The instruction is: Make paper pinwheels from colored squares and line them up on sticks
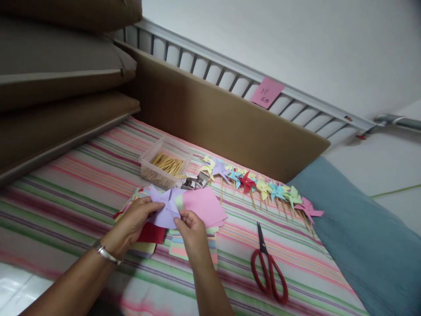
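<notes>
A lilac paper square (pixel 163 216), slit in from its corners, is held up between my two hands. My left hand (pixel 142 216) pinches its left side, thumb on top. At its lower right corner, my right hand (pixel 191 228) grips the edge between thumb and fingers. Below and around it lie stacks of coloured paper: a pink sheet (pixel 205 206) on the right, a red sheet (pixel 151 233) on the left, and several pastel sheets partly hidden by my hands. Red-handled scissors (pixel 268 267) rest on the striped cloth to the right, blades pointing away.
Behind the paper stands a clear plastic box (pixel 154 173) of thin wooden sticks (pixel 168 164), with small open boxes (pixel 196 180) beside it. A row of paper pinwheels (pixel 248 182) runs along a cardboard panel (pixel 217 114). Large brown packages (pixel 66 118) are stacked at the left.
</notes>
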`<state>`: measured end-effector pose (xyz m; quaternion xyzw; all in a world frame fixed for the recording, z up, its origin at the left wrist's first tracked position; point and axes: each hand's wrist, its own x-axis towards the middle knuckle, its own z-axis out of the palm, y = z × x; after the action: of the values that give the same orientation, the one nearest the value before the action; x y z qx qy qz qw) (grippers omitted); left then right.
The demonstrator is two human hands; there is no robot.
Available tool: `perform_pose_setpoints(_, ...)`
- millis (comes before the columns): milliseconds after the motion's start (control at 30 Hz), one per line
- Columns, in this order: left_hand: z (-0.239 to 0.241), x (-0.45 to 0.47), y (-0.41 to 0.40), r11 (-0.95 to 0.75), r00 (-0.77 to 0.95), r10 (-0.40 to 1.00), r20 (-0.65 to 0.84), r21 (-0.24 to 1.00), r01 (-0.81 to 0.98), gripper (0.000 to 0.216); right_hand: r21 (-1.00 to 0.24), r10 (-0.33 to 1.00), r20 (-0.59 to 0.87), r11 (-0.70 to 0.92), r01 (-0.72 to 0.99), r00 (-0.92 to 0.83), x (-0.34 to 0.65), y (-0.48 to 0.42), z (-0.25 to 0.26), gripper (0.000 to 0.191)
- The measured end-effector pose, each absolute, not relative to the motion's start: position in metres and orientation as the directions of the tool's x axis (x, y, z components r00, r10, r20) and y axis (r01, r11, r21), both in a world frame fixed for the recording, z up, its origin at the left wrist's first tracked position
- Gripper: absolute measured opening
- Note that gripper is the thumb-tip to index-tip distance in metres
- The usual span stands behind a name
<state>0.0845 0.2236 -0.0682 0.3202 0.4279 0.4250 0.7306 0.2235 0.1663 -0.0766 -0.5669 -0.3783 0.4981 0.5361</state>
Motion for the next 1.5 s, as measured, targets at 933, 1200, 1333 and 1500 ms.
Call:
perform_pose_setpoints(933, -0.063, 0.076, 0.231, 0.476, 0.281, 0.872, -0.401, 0.826, -0.3, 0.021, -0.867, 0.963, 0.27, 0.251, 0.431, -0.018, 0.233, 0.158, -0.068, 0.028)
perform_pose_setpoints(1200, -0.065, 0.074, 0.231, 0.471, 0.261, 0.876, -0.405, 0.834, -0.287, 0.021, -0.915, 0.983, 0.181, 0.173, 0.364, -0.014, 0.234, 0.157, -0.061, 0.026)
perform_pose_setpoints(1333, -0.066, 0.074, 0.231, 0.478, 0.277, 0.872, -0.404, 0.825, -0.302, 0.022, -0.905, 0.976, 0.216, 0.195, 0.377, 0.013, 0.232, 0.158, -0.063, 0.024)
perform_pose_setpoints(1500, -0.064, 0.074, 0.231, 0.493, 0.289, 0.863, -0.414, 0.815, -0.305, 0.024, -0.871, 0.958, 0.284, 0.27, 0.411, -0.026, 0.233, 0.158, -0.069, 0.029)
